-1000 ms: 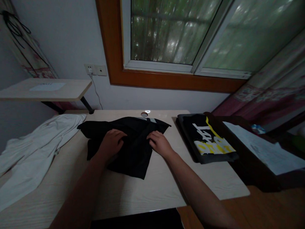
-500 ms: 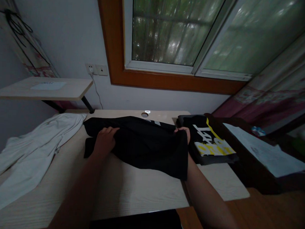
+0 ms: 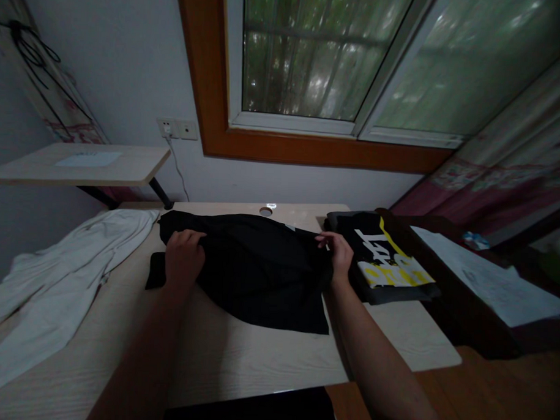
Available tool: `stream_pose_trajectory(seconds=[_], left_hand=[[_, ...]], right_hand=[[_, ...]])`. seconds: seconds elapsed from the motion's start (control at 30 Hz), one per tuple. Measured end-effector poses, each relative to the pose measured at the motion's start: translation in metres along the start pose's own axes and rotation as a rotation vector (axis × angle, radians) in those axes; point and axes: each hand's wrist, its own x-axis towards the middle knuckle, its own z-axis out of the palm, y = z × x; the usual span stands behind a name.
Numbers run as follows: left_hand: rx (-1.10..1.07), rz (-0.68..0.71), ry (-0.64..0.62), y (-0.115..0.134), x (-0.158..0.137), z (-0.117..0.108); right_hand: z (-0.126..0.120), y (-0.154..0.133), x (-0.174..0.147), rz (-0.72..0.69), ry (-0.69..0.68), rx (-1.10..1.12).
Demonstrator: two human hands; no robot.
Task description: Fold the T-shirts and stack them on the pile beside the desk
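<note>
A black T-shirt point(image 3: 259, 270), folded over lengthwise, lies across the wooden table with a scrap of white print at its far edge. My left hand point(image 3: 185, 255) grips its left part, fingers curled into the cloth. At the other end, my right hand point(image 3: 337, 255) pinches the shirt's far right corner between thumb and fingers. A small black flap of cloth sticks out to the left of my left wrist. The right end of the shirt hangs slack toward the table's near side.
Folded dark clothes point(image 3: 388, 256) with white and yellow print are stacked at the right. A white garment point(image 3: 71, 270) lies loosely on the left, below a raised shelf point(image 3: 139, 162). The pale tabletop point(image 3: 265, 356) has a cable hole near the wall. A paper sheet point(image 3: 484, 275) lies far right.
My left hand has shifted slightly left with the cloth. My right hand has changed its hold from the shirt's right edge to its far corner, and the right end has moved a little left.
</note>
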Motion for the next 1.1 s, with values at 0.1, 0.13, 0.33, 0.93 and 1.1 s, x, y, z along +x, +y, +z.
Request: stream_pose_trajectory(seconds=[0.1, 0.13, 0.33, 0.93, 1.1], left_hand=[[-0.088, 0.064, 0.007, 0.026, -0.004, -0.004], [-0.12, 0.09, 0.011, 0.036, -0.006, -0.004], [-0.281, 0.327, -0.203, 0.083, -0.025, 0.001], [0.095, 0.039, -0.36, 0.073, -0.027, 0.005], [0.174, 0.014, -0.354, 0.07, -0.03, 0.007]], right_hand=[[0.001, 0.003, -0.002, 0.002, -0.11, -0.048], [0.002, 0.004, -0.003, 0.004, -0.156, -0.074], [0.018, 0.011, -0.004, -0.118, -0.509, -0.402], [0.036, -0.031, -0.01, -0.142, -0.737, -1.411], [0.037, -0.039, -0.012, -0.161, -0.844, -1.429]])
